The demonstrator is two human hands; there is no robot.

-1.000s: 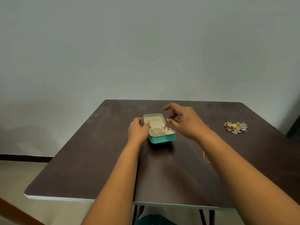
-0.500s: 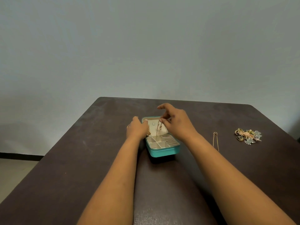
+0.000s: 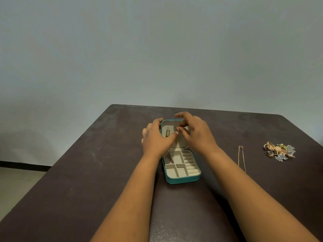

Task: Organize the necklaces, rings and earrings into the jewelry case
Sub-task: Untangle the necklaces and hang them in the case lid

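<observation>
The teal jewelry case (image 3: 181,179) lies open mid-table, its cream compartments toward me and its lid (image 3: 172,121) tipped back. A gold necklace (image 3: 167,132) hangs inside the lid. My left hand (image 3: 154,140) holds the lid's left edge, thumb stretched across the lining. My right hand (image 3: 194,135) hovers over the lid with thumb and forefinger pinched together on a thin chain that is mostly hidden by my fingers. Another gold necklace (image 3: 241,159) lies straight on the table to the right. Further right sits a pile of rings and earrings (image 3: 279,151).
The dark brown table (image 3: 87,172) ends at a far edge just behind the case and a left edge over the floor. A plain grey wall stands behind it.
The view has tilted and come closer to the case. The lid has tipped further back. My right hand has moved from the base up to the lid, and my left hand has followed onto the lid's edge.
</observation>
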